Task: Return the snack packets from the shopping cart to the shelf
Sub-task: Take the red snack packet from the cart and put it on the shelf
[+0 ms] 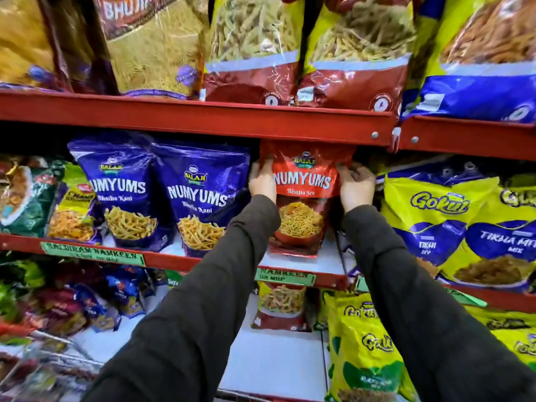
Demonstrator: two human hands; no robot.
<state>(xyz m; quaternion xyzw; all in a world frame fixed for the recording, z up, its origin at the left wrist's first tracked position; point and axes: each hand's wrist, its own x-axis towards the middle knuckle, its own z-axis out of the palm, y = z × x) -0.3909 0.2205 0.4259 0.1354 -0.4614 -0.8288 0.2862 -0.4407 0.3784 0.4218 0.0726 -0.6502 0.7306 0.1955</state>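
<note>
A red Numyums Bhujia Sev packet stands upright on the middle red shelf, its top just under the shelf above. My left hand grips its left edge and my right hand grips its right edge. Both arms in dark sleeves reach up from below. The shopping cart shows only as blurred wire at the bottom left, with packets in it that I cannot make out.
Two blue Numyums packets stand left of the red one. Yellow Gokul packets fill the shelf to the right. The upper red shelf carries large bags. Below, a white shelf board holds a red packet and more yellow bags.
</note>
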